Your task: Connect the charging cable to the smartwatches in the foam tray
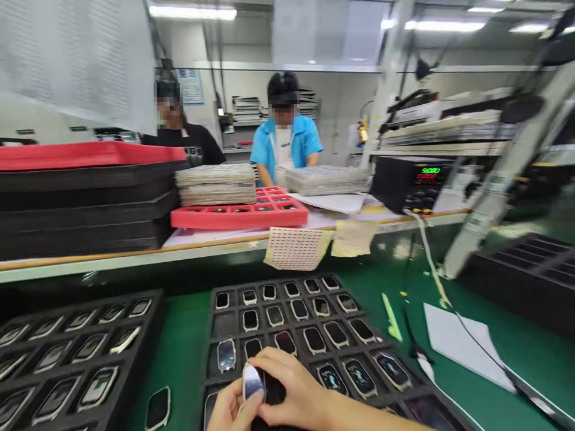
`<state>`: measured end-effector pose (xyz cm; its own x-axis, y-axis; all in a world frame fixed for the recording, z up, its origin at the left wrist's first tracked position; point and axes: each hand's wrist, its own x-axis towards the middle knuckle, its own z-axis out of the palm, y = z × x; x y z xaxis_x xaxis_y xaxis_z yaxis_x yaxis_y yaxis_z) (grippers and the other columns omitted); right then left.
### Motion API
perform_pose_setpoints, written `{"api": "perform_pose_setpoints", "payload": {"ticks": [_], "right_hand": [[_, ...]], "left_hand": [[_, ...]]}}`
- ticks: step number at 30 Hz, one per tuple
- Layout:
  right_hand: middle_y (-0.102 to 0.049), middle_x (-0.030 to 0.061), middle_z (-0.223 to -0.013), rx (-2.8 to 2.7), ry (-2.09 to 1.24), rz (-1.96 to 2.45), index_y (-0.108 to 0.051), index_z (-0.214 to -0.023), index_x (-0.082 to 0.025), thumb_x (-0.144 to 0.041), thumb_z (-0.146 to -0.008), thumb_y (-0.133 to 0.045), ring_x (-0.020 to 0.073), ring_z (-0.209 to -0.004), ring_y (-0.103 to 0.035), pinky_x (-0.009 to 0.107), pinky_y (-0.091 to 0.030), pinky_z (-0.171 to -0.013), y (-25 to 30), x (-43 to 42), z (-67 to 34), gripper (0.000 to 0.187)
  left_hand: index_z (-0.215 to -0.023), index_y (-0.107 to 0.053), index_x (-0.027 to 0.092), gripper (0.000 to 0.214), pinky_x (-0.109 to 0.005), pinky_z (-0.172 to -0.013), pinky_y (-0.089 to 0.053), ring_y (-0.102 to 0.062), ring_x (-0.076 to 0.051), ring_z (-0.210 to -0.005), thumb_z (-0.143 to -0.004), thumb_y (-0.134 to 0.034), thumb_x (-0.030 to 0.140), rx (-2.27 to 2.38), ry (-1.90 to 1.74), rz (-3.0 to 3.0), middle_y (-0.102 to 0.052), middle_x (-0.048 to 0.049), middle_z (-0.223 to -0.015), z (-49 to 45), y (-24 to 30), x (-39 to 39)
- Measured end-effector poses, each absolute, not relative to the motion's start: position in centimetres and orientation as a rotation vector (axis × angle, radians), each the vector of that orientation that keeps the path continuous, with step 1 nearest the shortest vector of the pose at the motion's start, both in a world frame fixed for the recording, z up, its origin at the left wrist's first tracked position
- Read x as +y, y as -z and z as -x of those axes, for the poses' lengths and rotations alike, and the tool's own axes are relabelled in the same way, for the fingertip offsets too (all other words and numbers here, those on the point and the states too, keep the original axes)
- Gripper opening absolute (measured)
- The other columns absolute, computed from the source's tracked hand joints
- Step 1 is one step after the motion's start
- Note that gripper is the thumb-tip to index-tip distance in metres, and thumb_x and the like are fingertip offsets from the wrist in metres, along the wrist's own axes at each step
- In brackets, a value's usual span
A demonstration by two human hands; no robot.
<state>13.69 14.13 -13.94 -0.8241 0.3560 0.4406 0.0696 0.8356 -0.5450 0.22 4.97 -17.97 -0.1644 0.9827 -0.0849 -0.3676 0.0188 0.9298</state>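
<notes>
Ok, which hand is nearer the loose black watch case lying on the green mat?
Left. The left hand is to the right of the loose black watch case, across the black foam tray's edge. The right hand is farther right, and both hands hold a silver-edged watch case.
</notes>
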Motion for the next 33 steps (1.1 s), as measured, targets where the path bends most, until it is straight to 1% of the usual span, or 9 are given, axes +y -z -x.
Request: {"api": "perform_pose_setpoints", "payload": {"ticks": [4, 7, 10, 16, 20, 26, 29, 31, 33], "right_hand": [[-0.060, 0.0111, -0.108, -2.491, -0.646, 0.263, -0.054, -0.119, -0.015, -0.016, -0.067, -0.064, 0.0242, -0.098, -0.057, 0.037, -0.046, -0.089, 13.9, 13.8, -13.5, 0.053], [-0.059, 0.0118, -0.108, -2.465, -0.625, 0.191, -0.051, -0.121, -0.014, -0.014, -0.069, -0.059, 0.0233, -0.097, -0.056, 0.037, -0.046, -0.086, 13.8, 13.7, -13.0, 0.053], [-0.059, 0.0122, -0.107, -2.462, -0.596, 0.107, -0.049, -0.123, -0.013, -0.016, -0.075, -0.059, 0.0225, -0.097, -0.056, 0.036, -0.046, -0.083, 13.7, 13.6, -12.6, 0.049], [-0.059, 0.0113, -0.107, -2.432, -0.692, 0.114, -0.048, -0.124, -0.014, -0.021, -0.081, -0.061, 0.0209, -0.096, -0.057, 0.035, -0.046, -0.083, 13.1, 13.4, -12.5, 0.046], [-0.059, 0.0108, -0.105, -2.479, -0.726, 0.056, -0.048, -0.124, -0.014, -0.021, -0.082, -0.062, 0.0202, -0.096, -0.056, 0.034, -0.046, -0.083, 12.7, 13.5, -12.8, 0.045], [-0.059, 0.0102, -0.104, -2.463, -0.668, 0.097, -0.049, -0.122, -0.016, -0.024, -0.083, -0.061, 0.0209, -0.095, -0.056, 0.036, -0.043, -0.085, 12.8, 13.4, -12.6, 0.042], [-0.060, 0.0093, -0.101, -2.463, -0.680, 0.120, -0.050, -0.122, -0.016, -0.026, -0.082, -0.065, 0.0214, -0.092, -0.056, 0.037, -0.042, -0.083, 12.7, 13.3, -12.4, 0.044], [-0.061, 0.0087, -0.098, -2.465, -0.698, 0.134, -0.051, -0.120, -0.015, -0.029, -0.081, -0.067, 0.0214, -0.089, -0.056, 0.038, -0.042, -0.082, 12.5, 13.2, -12.4, 0.044], [-0.061, 0.0081, -0.094, -2.458, -0.713, 0.152, -0.052, -0.117, -0.015, -0.035, -0.081, -0.068, 0.0215, -0.086, -0.056, 0.038, -0.043, -0.081, 12.3, 13.1, -12.4, 0.044]], "left_hand": [[-0.085, -0.070, 0.014, 0.043, -0.034, -0.073, -0.048, -0.064, -0.023, -0.073, -0.060, -0.081, 0.047, 0.889, -1.577, -0.758, -0.069, -0.0069, -0.071, -0.1, 18.2, 5.2], [-0.086, -0.069, 0.013, 0.032, -0.029, -0.072, -0.045, -0.061, -0.018, -0.071, -0.069, -0.077, 0.039, 0.886, -1.489, -0.820, -0.069, -0.0068, -0.077, 0.5, 16.6, 4.1], [-0.086, -0.069, 0.011, 0.028, -0.027, -0.072, -0.044, -0.060, -0.018, -0.070, -0.076, -0.071, 0.037, 0.982, -1.407, -0.929, -0.068, -0.0059, -0.074, 1.3, 14.9, 3.3], [-0.098, -0.066, 0.012, 0.028, -0.029, -0.079, -0.043, -0.060, -0.019, -0.080, -0.082, -0.064, 0.034, 1.024, -1.362, -1.001, -0.069, -0.0064, -0.084, 1.8, 14.6, 2.8], [-0.097, -0.065, 0.012, 0.026, -0.029, -0.079, -0.043, -0.058, -0.020, -0.083, -0.083, -0.063, 0.034, 1.075, -1.365, -1.070, -0.068, -0.0065, -0.088, 1.8, 14.9, 2.6], [-0.095, -0.065, 0.012, 0.028, -0.030, -0.079, -0.043, -0.058, -0.020, -0.081, -0.082, -0.062, 0.037, 1.055, -1.369, -1.059, -0.067, -0.0060, -0.083, 2.0, 14.8, 2.5], [-0.092, -0.065, 0.012, 0.029, -0.026, -0.073, -0.042, -0.055, -0.016, -0.076, -0.080, -0.065, 0.039, 1.028, -1.387, -0.985, -0.064, -0.0041, -0.080, 1.9, 14.4, 2.6], [-0.087, -0.065, 0.011, 0.033, -0.021, -0.060, -0.040, -0.050, -0.011, -0.063, -0.076, -0.068, 0.042, 1.015, -1.371, -0.896, -0.060, -0.0015, -0.071, 1.9, 14.1, 2.6], [-0.081, -0.064, 0.011, 0.038, -0.018, -0.044, -0.029, -0.038, -0.006, -0.044, -0.073, -0.070, 0.047, 1.013, -1.327, -0.826, -0.050, 0.0033, -0.056, 1.8, 13.7, 2.6]]}}
